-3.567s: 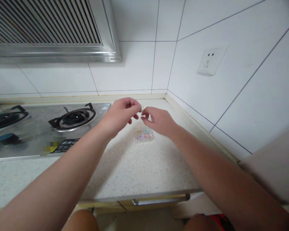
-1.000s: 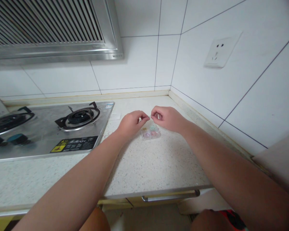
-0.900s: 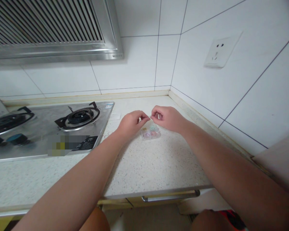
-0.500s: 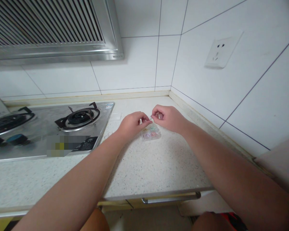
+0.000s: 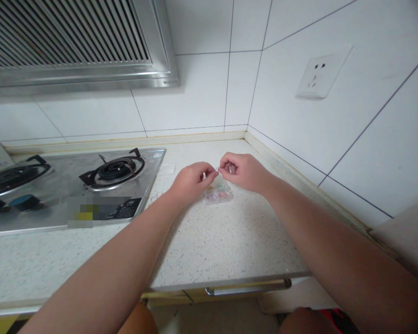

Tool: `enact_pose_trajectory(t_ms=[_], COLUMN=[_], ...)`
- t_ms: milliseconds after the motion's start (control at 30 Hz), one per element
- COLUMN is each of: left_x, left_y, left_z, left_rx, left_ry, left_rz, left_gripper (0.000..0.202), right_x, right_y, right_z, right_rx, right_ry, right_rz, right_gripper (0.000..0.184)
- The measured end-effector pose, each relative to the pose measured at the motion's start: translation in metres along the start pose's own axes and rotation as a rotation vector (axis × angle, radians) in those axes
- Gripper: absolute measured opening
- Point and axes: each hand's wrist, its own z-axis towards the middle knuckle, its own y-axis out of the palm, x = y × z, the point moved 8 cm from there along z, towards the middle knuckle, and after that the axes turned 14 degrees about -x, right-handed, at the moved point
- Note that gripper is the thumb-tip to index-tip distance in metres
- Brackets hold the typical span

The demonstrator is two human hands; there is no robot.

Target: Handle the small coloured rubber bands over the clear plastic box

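Observation:
My left hand [image 5: 195,178] and my right hand [image 5: 242,169] meet above the counter, each pinched at thumb and forefinger. Between their fingertips is a small pale loop [image 5: 217,170]; it is too small to tell what it is made of. Just below sits a clear plastic compartment box [image 5: 218,201], with small coloured rings in yellow, green, purple and red inside. The fingers of my left hand cover part of its far side. Several clear loops [image 5: 156,195] lie on the counter left of my left wrist.
A gas stove [image 5: 116,169] with burners and knobs stands to the left. Beside it lies a flat clear piece [image 5: 167,169] on the speckled counter [image 5: 226,246]. A range hood [image 5: 90,79] hangs above the stove. White tiled walls meet behind my hands, with a socket [image 5: 322,76] on the right.
The fingertips of my left hand have come slightly closer to those of my right, with the pale loop now between them. The box stays in place.

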Motion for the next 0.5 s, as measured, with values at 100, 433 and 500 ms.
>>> enact_pose_trajectory(t_ms=[100,433,500], left_x=[0.0005,0.0013,0.0016], left_y=[-0.0015,-0.003,-0.0028], left_z=[-0.0003,-0.0008,-0.0009], left_rx=[0.016,0.042,0.04], left_ry=[-0.002,-0.006,-0.004], left_rz=[0.002,-0.026,-0.026], left_gripper=[0.021,0.017,0.017], right_x=[0.0,0.0027,0.0038], right_y=[0.0003,0.0044,0.0053], right_z=[0.0002,0.001,0.001], right_rx=[0.002,-0.014,-0.017], right_ry=[-0.01,-0.038,-0.034], right_rz=[0.021,0.128,0.145], right_gripper=[0.005,0.009,0.009])
